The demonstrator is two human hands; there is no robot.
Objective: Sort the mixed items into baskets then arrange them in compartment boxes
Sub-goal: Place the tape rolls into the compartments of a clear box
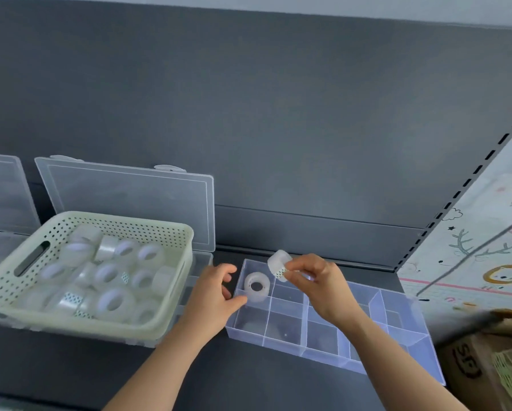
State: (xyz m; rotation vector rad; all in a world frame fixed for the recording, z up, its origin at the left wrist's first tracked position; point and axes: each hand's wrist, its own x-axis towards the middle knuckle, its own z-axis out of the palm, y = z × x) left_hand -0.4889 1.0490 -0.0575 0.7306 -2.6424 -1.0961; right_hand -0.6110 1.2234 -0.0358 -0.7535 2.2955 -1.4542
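Clear tape roll, pinched between your right hand's thumb and fingertips, hangs tilted above the far row of the compartment box. An empty cell looks to lie just below, right of the seated roll. Your left hand rests loose-fingered beside that roll, holding nothing. The basket sits farther left.

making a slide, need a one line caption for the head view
Right hand holds a tape roll over the divided box, second roll in its corner cell.
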